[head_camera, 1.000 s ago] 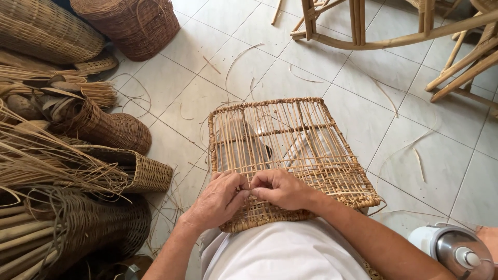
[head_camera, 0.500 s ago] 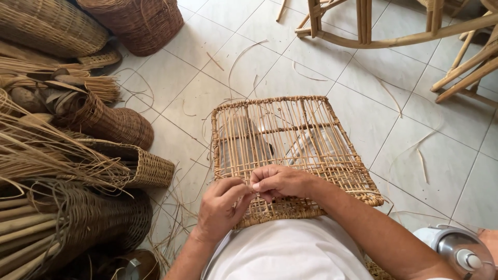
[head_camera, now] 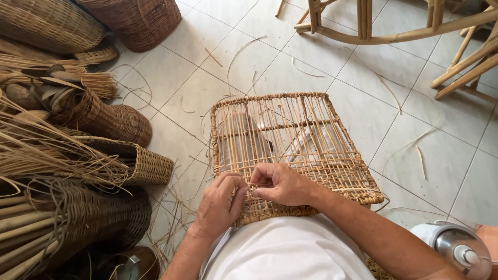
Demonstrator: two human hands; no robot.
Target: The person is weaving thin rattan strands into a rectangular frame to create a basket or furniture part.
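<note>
— So where are the hands?

— Both at the near edge of the woven rattan panel [head_camera: 290,150], which rests against the person's lap over the white tiled floor [head_camera: 363,88]. The left hand [head_camera: 220,203] is curled, fingers pinched on a thin strand at the weave. The right hand [head_camera: 280,184] is closed too, fingertips pressed on the same spot, knuckles touching the left.

— Anything different from a moment ago?

— Little. The hands have drawn closer together and sit slightly nearer the panel's middle; the panel itself has barely shifted.

— Which way does it lie?

— Its long axis runs away from the person, far edge toward the wooden chair frame [head_camera: 384,31], tilted a bit to the right.

— What can't you make out?

— The strand between the fingers is mostly hidden. The panel's near edge disappears behind the white shirt [head_camera: 285,249]. Baskets [head_camera: 104,119] on the left and a metal canister [head_camera: 456,249] at the lower right are cut off.
</note>
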